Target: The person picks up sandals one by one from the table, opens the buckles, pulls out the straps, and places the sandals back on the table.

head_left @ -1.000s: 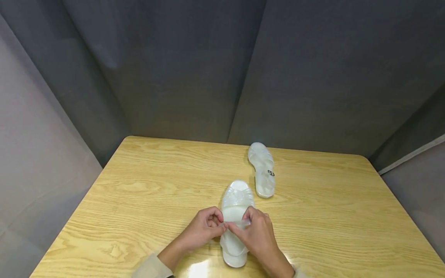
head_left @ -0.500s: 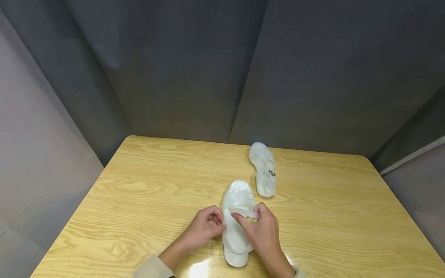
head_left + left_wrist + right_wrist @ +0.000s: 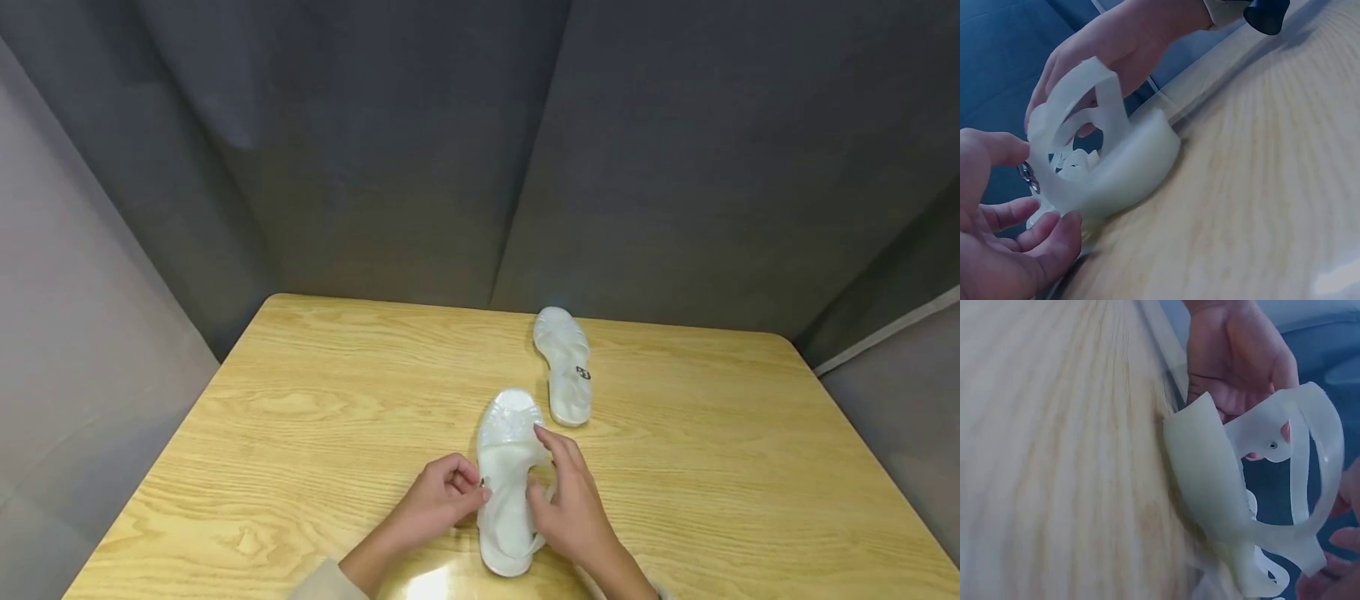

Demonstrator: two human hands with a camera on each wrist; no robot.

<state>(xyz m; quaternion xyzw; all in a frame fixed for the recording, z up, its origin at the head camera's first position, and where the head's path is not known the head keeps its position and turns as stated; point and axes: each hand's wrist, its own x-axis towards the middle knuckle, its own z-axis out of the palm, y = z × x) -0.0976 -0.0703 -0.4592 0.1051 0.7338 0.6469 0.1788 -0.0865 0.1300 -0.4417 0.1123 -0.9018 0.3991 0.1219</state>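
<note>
A translucent white jelly sandal (image 3: 506, 500) lies sole down on the table, toe away from me. At its left side, my left hand (image 3: 438, 504) has its thumb and curled fingers on the sandal's edge by a small metal buckle (image 3: 1029, 177). My right hand (image 3: 570, 500) is at the sandal's right side, thumb and fingers spread apart. Close to those fingers, in the right wrist view, hangs the loose end of the ankle strap (image 3: 1310, 557). The heel strap (image 3: 1329, 431) arches up behind the sole.
A second white sandal (image 3: 564, 362) with a black mark on its side lies farther back, right of the first. The wooden table (image 3: 337, 400) ends at dark grey curtains (image 3: 375, 167). Pale panels flank it on both sides.
My right hand has drawn the ankle strap away from the left hand to the right and let it go, its fingers now spread. The left hand has stayed by the buckle side.
</note>
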